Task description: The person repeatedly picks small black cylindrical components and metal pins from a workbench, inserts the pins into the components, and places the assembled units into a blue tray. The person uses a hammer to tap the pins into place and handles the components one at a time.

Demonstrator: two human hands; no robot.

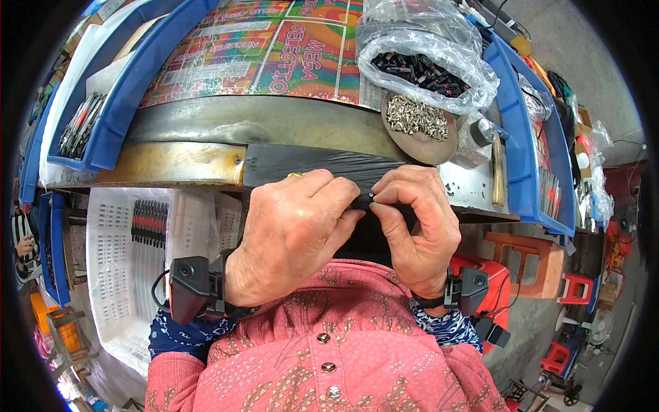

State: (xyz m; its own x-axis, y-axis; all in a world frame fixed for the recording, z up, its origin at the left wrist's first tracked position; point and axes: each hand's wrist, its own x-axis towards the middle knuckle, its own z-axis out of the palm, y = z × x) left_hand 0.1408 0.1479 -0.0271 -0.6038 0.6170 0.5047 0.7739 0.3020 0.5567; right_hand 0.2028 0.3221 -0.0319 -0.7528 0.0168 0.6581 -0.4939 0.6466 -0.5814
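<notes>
Just in front of the table edge, my left hand (292, 230) pinches a small black part (362, 201) between thumb and forefinger. My right hand (420, 223) meets it from the right. Its thumb and forefinger close at the part's end, where a tiny light spot shows; whether this is a separate piece, I cannot tell. Beyond my hands, a strip of black covering (309, 165) wraps the table edge. A round brown dish (431, 155) of small silver metal pieces (417, 115) stands past my right hand. Behind it, an open clear plastic bag (484, 86) holds many black parts (419, 74).
Blue bins (123, 127) (518, 141) with slim pieces flank the worktop at left and right. A white basket (110, 275) with a row of black-and-red pieces (149, 223) sits below on the left. A metal block (472, 147) and a wooden-handled tool (498, 172) lie right of the dish.
</notes>
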